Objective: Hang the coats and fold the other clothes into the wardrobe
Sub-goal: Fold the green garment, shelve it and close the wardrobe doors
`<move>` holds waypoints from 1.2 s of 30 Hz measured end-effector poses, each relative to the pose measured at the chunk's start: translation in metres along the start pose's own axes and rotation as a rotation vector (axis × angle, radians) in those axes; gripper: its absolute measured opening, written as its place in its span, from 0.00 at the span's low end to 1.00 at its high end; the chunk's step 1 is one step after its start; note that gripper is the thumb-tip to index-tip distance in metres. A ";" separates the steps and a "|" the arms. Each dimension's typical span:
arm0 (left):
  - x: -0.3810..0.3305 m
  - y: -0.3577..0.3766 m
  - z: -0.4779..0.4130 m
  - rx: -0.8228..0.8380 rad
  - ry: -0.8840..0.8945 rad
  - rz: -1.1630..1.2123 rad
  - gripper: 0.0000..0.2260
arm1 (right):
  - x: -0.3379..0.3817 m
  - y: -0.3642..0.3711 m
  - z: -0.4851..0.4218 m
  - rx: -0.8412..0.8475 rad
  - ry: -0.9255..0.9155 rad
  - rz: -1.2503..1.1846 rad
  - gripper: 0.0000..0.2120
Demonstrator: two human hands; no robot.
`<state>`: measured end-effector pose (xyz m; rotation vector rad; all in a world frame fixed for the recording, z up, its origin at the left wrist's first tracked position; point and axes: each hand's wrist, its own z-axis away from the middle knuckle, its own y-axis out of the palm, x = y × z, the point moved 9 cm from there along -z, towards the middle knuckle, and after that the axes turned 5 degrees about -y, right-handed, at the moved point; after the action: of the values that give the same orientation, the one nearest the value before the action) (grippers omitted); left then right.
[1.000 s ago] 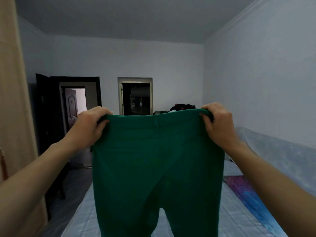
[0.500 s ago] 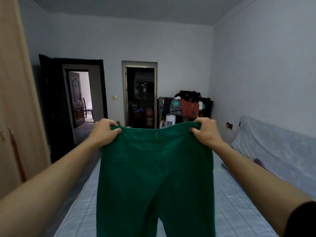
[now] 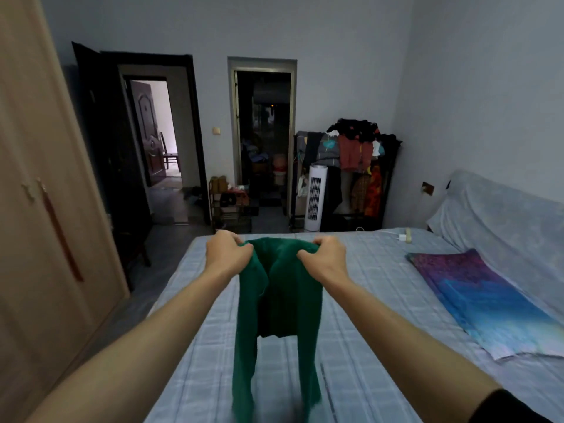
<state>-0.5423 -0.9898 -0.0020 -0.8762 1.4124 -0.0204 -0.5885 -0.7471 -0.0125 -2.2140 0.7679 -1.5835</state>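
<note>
A pair of green trousers [image 3: 283,300] hangs in front of me over the bed [image 3: 366,300], waistband up, the two legs trailing down toward me. My left hand [image 3: 227,250] grips the left side of the waistband and my right hand [image 3: 323,254] grips the right side. The hands are close together, so the waist sags into a fold between them. The beige wardrobe [image 3: 45,209] stands shut along the left wall.
A purple and blue folded cloth [image 3: 476,300] lies on the bed's right side beside a covered headboard [image 3: 503,221]. At the far wall stand a loaded clothes rack [image 3: 357,154], a white tower fan [image 3: 316,196], a shoe rack [image 3: 230,206] and two open doorways.
Both hands have come down and closer together with the trousers, so the spread waistband now folds in the middle. The view has tilted down toward the bed.
</note>
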 end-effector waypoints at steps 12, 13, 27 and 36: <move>0.021 0.045 0.043 0.133 -0.028 0.261 0.03 | 0.020 0.037 0.038 0.086 -0.148 -0.128 0.04; 0.023 0.046 0.044 0.141 -0.039 0.277 0.03 | 0.022 0.037 0.039 0.095 -0.168 -0.121 0.04; 0.018 0.058 0.062 0.344 -0.227 0.679 0.21 | 0.026 0.038 0.048 0.145 -0.300 -0.180 0.14; 0.010 -0.004 0.059 0.012 0.579 -0.170 0.12 | 0.009 0.013 0.035 0.095 -0.316 -0.185 0.13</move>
<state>-0.4878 -0.9674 -0.0131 -1.0252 1.8623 -0.4414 -0.5564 -0.7646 -0.0244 -2.4393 0.3998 -1.2671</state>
